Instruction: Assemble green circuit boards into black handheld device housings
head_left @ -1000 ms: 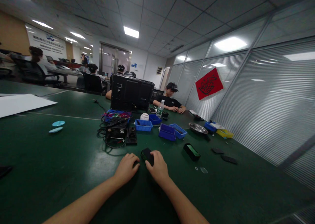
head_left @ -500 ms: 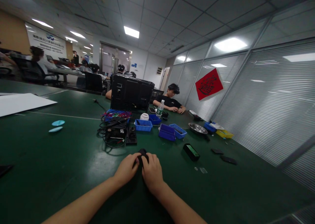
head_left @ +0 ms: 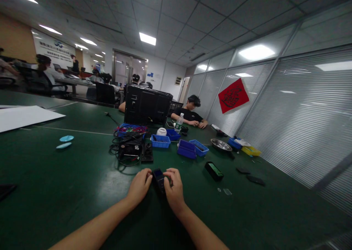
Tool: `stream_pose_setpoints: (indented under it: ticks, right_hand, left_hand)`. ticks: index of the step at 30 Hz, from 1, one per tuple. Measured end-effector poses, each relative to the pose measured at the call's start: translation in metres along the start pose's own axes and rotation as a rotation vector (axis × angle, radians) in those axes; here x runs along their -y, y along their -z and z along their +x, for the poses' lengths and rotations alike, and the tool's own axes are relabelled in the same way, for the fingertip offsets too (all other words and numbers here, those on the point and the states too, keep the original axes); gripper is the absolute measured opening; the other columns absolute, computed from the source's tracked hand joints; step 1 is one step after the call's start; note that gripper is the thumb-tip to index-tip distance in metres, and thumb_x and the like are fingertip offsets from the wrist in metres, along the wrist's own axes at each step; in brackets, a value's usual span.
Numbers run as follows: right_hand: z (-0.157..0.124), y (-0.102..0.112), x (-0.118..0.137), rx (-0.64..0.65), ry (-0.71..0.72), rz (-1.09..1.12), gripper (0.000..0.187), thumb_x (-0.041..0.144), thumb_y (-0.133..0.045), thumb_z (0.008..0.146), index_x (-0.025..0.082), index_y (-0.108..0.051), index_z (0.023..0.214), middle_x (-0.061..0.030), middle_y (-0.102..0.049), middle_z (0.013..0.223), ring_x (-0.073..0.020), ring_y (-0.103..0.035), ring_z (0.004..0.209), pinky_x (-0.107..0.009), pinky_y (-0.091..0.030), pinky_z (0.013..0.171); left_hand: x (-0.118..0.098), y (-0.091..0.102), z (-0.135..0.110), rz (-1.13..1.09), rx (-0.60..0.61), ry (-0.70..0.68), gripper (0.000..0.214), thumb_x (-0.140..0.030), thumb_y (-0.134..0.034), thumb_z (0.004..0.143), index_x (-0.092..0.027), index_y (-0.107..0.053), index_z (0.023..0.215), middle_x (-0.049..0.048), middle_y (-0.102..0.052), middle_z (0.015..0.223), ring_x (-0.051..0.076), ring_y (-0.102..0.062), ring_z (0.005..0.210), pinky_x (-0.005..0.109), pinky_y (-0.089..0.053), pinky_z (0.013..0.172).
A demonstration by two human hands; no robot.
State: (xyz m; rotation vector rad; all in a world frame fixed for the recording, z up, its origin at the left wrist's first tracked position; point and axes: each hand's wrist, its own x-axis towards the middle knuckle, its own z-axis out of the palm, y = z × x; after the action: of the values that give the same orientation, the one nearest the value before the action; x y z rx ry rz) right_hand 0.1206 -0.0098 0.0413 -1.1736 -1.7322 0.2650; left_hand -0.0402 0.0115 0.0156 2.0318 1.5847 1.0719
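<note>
A small black device [head_left: 158,178] with a dark screen is held between both my hands just above the green table [head_left: 68,184]. My left hand [head_left: 139,187] grips its left side with curled fingers. My right hand [head_left: 173,188] pinches its right side, thumb and fingers closed on it. A second black device with a green face [head_left: 213,170] lies on the table to the right, apart from my hands.
Behind my hands sit a tangle of cables and a black unit [head_left: 129,151], several blue bins [head_left: 192,147], a metal bowl [head_left: 221,144], a large black case [head_left: 147,105] and small dark parts [head_left: 255,179]. A person [head_left: 189,114] sits across the table. White sheet [head_left: 24,116] far left.
Both hands have turned the black device so its screen faces up; a second ago only my right hand held it, then my left hand closed in.
</note>
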Motion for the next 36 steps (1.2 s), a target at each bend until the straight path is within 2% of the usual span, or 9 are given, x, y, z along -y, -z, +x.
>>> stream_pose_setpoints:
  ticks: [2,5,7,10,13,18,25,30,36]
  right_hand:
    - [0.006,0.002,-0.013,-0.014,-0.148,0.057,0.020,0.021,-0.040,0.078,0.017,-0.056,0.090,-0.0066,-0.053,0.093,-0.0158,-0.052,0.082,-0.028,-0.043,0.073]
    - [0.009,-0.002,-0.028,0.065,-0.374,0.187,0.021,0.027,-0.041,0.077,0.016,-0.054,0.091,-0.0046,-0.056,0.083,-0.0141,-0.054,0.070,-0.025,-0.045,0.061]
    - [0.007,-0.009,-0.032,0.144,-0.494,0.304,0.022,0.029,-0.044,0.074,0.017,-0.052,0.090,-0.0016,-0.055,0.074,-0.0128,-0.053,0.059,-0.023,-0.043,0.050]
    - [0.001,-0.020,-0.031,0.234,-0.591,0.491,0.023,0.031,-0.048,0.069,0.018,-0.050,0.087,0.0046,-0.049,0.058,-0.0091,-0.044,0.042,-0.021,-0.037,0.038]
    - [-0.001,-0.024,-0.031,0.259,-0.635,0.642,0.024,0.030,-0.050,0.065,0.017,-0.049,0.086,0.0070,-0.047,0.053,-0.0074,-0.043,0.040,-0.019,-0.037,0.038]
    - [0.005,-0.018,-0.040,0.235,-0.667,0.742,0.026,0.029,-0.052,0.063,0.016,-0.050,0.085,0.0033,-0.053,0.064,-0.0072,-0.047,0.043,-0.020,-0.040,0.037]
    - [0.017,-0.001,-0.064,0.156,-0.646,0.607,0.022,0.026,-0.051,0.063,0.014,-0.054,0.082,0.0000,-0.057,0.067,-0.0062,-0.046,0.044,-0.016,-0.033,0.034]
    - [0.021,0.005,-0.076,0.138,-0.645,0.544,0.020,0.024,-0.050,0.063,0.013,-0.056,0.079,0.0006,-0.057,0.063,-0.0053,-0.043,0.041,-0.016,-0.030,0.034]
    - [0.021,0.007,-0.072,0.167,-0.650,0.530,0.019,0.023,-0.050,0.065,0.014,-0.057,0.080,-0.0003,-0.058,0.065,-0.0064,-0.045,0.044,-0.017,-0.031,0.036]
  left_hand:
    - [-0.002,0.001,0.000,-0.055,-0.009,0.021,0.025,-0.033,-0.035,0.083,-0.019,-0.049,0.100,0.0025,-0.056,0.084,0.016,-0.053,0.080,0.029,-0.040,0.076]
    - [-0.006,0.003,-0.003,-0.068,0.003,0.003,0.032,-0.036,-0.041,0.081,-0.019,-0.046,0.108,0.0023,-0.054,0.083,0.016,-0.052,0.075,0.029,-0.041,0.072]
    - [-0.011,0.005,-0.007,-0.025,0.030,-0.083,0.034,-0.035,-0.047,0.078,-0.021,-0.047,0.109,0.0030,-0.053,0.087,0.016,-0.051,0.078,0.029,-0.041,0.073]
    - [-0.022,0.009,-0.014,0.104,0.109,-0.303,0.030,-0.033,-0.054,0.074,-0.026,-0.054,0.103,0.0035,-0.053,0.095,0.019,-0.048,0.088,0.031,-0.038,0.078]
    - [-0.031,0.015,-0.020,0.210,0.159,-0.436,0.027,-0.032,-0.054,0.075,-0.029,-0.056,0.102,0.0030,-0.054,0.104,0.021,-0.045,0.094,0.035,-0.034,0.082]
    - [-0.037,0.017,-0.024,0.311,0.224,-0.551,0.041,-0.028,-0.051,0.078,-0.034,-0.044,0.119,0.0012,-0.048,0.122,0.023,-0.042,0.099,0.038,-0.031,0.084]
    - [-0.041,0.016,-0.030,0.418,0.210,-0.524,0.020,-0.026,-0.050,0.079,-0.027,-0.054,0.099,0.0029,-0.050,0.116,0.023,-0.043,0.096,0.037,-0.032,0.080]
    - [-0.041,0.021,-0.032,0.479,0.176,-0.519,0.018,-0.027,-0.051,0.079,-0.025,-0.054,0.097,0.0027,-0.051,0.113,0.020,-0.043,0.092,0.035,-0.034,0.078]
    - [-0.037,0.027,-0.034,0.507,0.115,-0.522,0.019,-0.027,-0.051,0.079,-0.025,-0.056,0.098,0.0021,-0.052,0.107,0.018,-0.043,0.090,0.033,-0.036,0.077]
